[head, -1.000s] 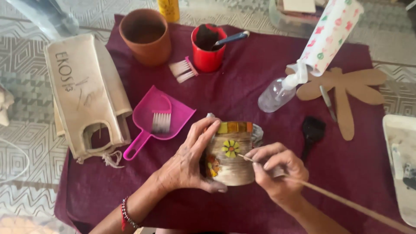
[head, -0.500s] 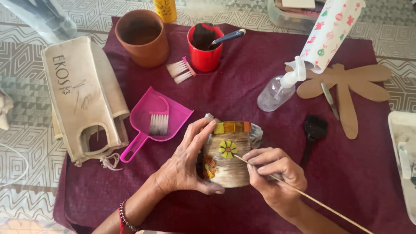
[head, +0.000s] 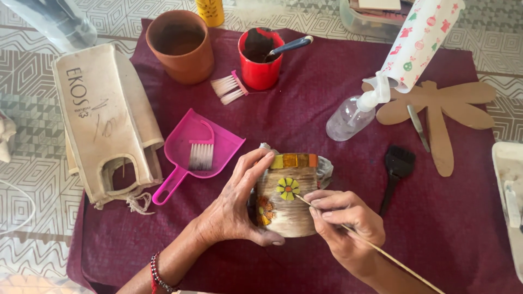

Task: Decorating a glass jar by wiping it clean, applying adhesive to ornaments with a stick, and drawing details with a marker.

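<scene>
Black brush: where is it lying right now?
In the head view the black brush lies on the maroon cloth, right of the decorated pot, below the spray bottle and beside the cardboard dragonfly.

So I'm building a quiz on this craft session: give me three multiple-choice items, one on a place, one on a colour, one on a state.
1. Where does the small white brush lie?
A in the pink dustpan
B in the red cup
C on the dragonfly cutout

2. What colour is the flower on the decorated pot?
A blue
B yellow
C white

3. What is the left hand doing?
A resting flat
B gripping the pot
C holding a bottle

Key: A, its bristles rest inside the pan; B, yellow petals show; B, the fingers wrap the pot's side.
</scene>
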